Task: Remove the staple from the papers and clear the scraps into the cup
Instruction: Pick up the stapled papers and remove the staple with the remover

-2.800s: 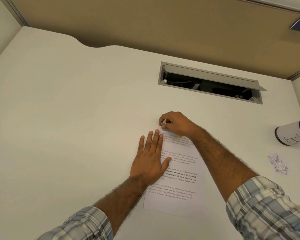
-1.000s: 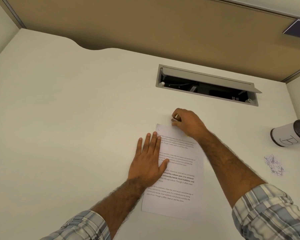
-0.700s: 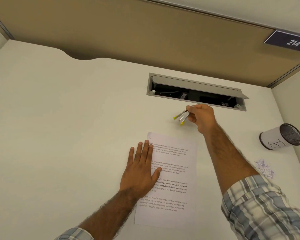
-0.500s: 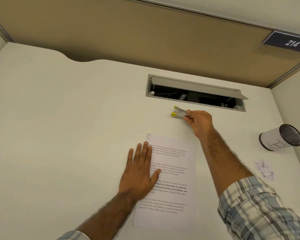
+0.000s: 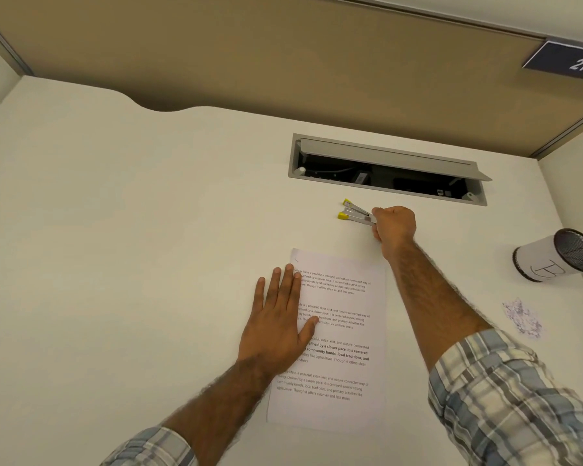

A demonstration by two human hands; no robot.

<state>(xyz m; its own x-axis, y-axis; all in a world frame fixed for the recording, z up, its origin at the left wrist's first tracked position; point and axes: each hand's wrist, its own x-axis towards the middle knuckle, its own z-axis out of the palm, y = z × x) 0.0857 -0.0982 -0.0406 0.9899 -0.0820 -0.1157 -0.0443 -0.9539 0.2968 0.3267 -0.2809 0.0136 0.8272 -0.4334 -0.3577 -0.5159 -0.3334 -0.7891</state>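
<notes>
One stack of papers (image 5: 344,334) lies toward the near edge of the tabletop (image 5: 115,230), with the left hand (image 5: 276,324) flat and straight-fingered on its left margin. Beyond the papers' far edge, the right hand (image 5: 392,227) grips one yellow-tipped staple remover (image 5: 354,212), near the cable hatch (image 5: 384,156). One cup (image 5: 549,260) and one scrap pile (image 5: 524,319) sit by the right edge. Broad white surface spreads left of the papers.

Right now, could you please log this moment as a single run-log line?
left hand: flat on papers | right hand: holds staple remover, clear of papers | scraps: on desk, outside cup
</notes>
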